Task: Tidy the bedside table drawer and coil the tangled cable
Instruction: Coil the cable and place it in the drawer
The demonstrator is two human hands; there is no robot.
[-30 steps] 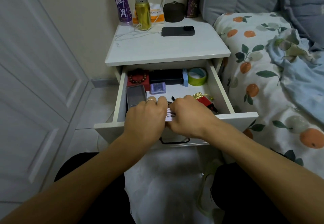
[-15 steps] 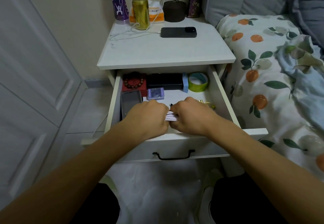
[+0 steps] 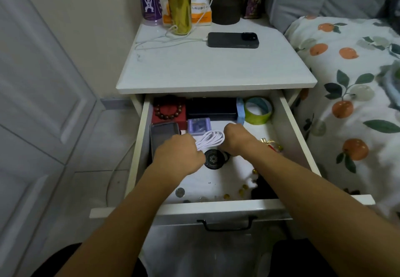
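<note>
Over the open drawer: I watch both hands work above the white wooden bedside drawer point(image 3: 290, 125), pulled well out.
Change: half a second ago the hands were pressed close with only a sliver of cable between them; now they have drawn apart and the white coiled charging cable point(image 3: 209, 138) shows as several neat loops.
Left hand point(image 3: 179, 155): grip closed round the near end of the loops.
Right hand point(image 3: 234, 137): fingers curled on the far end, grip closed on the same coil.
Where the cable is: held just above the drawer floor, over a round black disc point(image 3: 213, 158).
Meaning: I judge the coiling nearly done; setting the bundle down and sorting the rest remain.
Around: a wooden bead bracelet on a red box point(image 3: 168, 110), a black rectangular case point(image 3: 211, 107), a small lilac plastic box point(image 3: 198, 125), a green tape roll point(image 3: 258, 110), a dark phone-like slab point(image 3: 163, 138).
In the way: loose coins point(image 3: 180, 192) and gold beads scattered near the front.
Worktop: a black smartphone point(image 3: 233, 40) on charge, a gold can point(image 3: 179, 9).
</note>
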